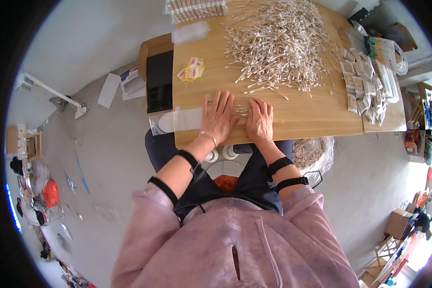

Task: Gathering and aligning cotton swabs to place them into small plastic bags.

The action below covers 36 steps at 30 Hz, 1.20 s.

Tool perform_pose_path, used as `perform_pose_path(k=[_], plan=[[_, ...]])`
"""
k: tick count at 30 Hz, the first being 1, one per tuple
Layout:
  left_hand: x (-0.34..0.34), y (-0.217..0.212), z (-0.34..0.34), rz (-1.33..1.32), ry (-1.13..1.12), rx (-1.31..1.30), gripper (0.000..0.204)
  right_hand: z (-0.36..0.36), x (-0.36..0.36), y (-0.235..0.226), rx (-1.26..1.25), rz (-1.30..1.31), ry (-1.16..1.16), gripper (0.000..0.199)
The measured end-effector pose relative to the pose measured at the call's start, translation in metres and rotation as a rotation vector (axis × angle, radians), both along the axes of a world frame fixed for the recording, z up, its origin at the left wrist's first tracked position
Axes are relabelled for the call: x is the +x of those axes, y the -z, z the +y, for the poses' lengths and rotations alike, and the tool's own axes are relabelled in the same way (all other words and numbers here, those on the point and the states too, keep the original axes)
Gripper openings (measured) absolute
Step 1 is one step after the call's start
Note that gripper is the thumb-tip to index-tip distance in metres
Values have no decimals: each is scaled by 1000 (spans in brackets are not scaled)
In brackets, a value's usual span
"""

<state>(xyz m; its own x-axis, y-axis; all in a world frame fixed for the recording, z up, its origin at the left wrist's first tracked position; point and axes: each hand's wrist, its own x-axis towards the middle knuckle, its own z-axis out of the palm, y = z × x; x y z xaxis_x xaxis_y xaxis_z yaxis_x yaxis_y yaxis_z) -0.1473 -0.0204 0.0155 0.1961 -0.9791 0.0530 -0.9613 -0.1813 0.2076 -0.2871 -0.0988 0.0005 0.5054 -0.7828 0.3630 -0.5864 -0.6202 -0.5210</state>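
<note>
My left hand (218,117) lies flat near the table's front edge, fingers stretched forward, over the end of a clear plastic bag (188,119). Beside it, my right hand (260,121) rests on the wood with its fingers close together and slightly bent. A small bunch of cotton swabs (240,111) lies sideways between the two hands, partly hidden by them. Farther back a large heap of loose cotton swabs (283,43) spreads over the table, a few of them strayed toward my hands.
Yellow-and-white cards (192,70) lie at the left of the wooden table (317,115). Packed swab bags (362,86) pile up at the right. Wrapped bundles (196,9) stand at the back left, near clear film (191,31). A black-lined carton (159,79) adjoins the left edge.
</note>
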Motion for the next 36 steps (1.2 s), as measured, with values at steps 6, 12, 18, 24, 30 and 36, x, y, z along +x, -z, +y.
perform_pose_path(k=[6,12,18,24,30,36], plan=[[0,-9,22,115,-118,-97,74,3,0,-3,80,-124,-23,33],[23,-1,36,181,-91,-226,80,21,35,4,235,-463,17,35],[26,5,41,214,-79,-190,77,45,70,2,502,-663,-127,36],[9,-2,41,92,-30,-161,79,8,33,14,291,-570,-1,33],[15,-9,-1,-6,-150,52,83,12,32,1,165,-427,-111,33],[16,-4,-1,-29,-146,-56,78,-32,15,-5,-44,-161,7,35]])
